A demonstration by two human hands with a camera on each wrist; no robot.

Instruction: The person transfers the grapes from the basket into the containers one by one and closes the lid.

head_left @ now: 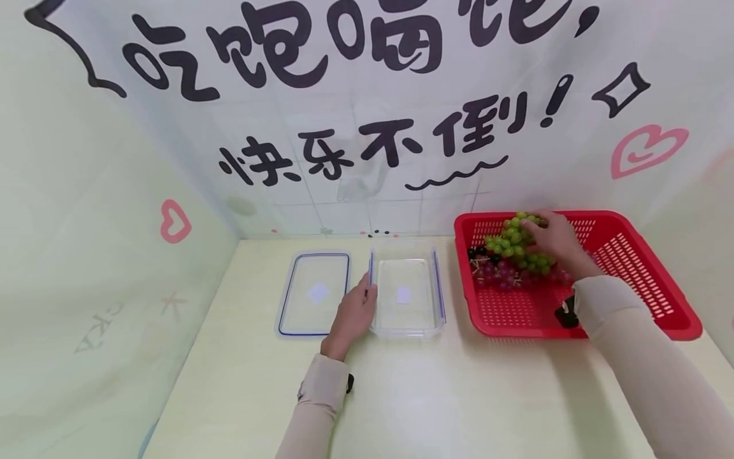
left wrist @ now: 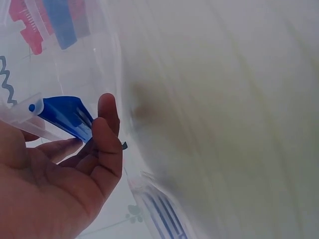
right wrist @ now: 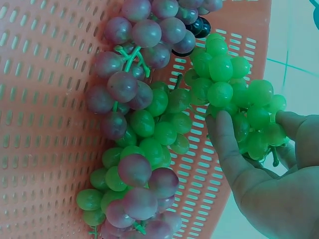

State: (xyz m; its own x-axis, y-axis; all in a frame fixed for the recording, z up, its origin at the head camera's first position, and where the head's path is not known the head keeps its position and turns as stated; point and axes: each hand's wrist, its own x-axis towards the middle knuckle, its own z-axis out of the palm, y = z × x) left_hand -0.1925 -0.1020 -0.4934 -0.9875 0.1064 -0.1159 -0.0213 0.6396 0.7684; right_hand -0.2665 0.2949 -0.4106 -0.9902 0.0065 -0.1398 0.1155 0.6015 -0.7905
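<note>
My right hand (head_left: pixel 553 239) grips a bunch of green grapes (head_left: pixel 508 241) by its stem end, over the far part of a red basket (head_left: pixel 516 319). In the right wrist view, thumb and fingers close round these green grapes (right wrist: pixel 239 94). Purple grapes (right wrist: pixel 142 84), a second green bunch (right wrist: pixel 149 132) and a few black grapes (right wrist: pixel 199 27) lie below in the basket. My left hand (head_left: pixel 357 308) holds the left side of a clear food container (head_left: pixel 410 328). Its fingers curl at the container's blue-edged side flap (left wrist: pixel 67 114) in the left wrist view.
A clear lid with a blue seal (head_left: pixel 312 293) lies flat on the table (head_left: pixel 413 395), left of the container. The container stands open-topped between lid and basket. A white sheet wall (head_left: pixel 355 217) with black lettering rises behind the table's back edge.
</note>
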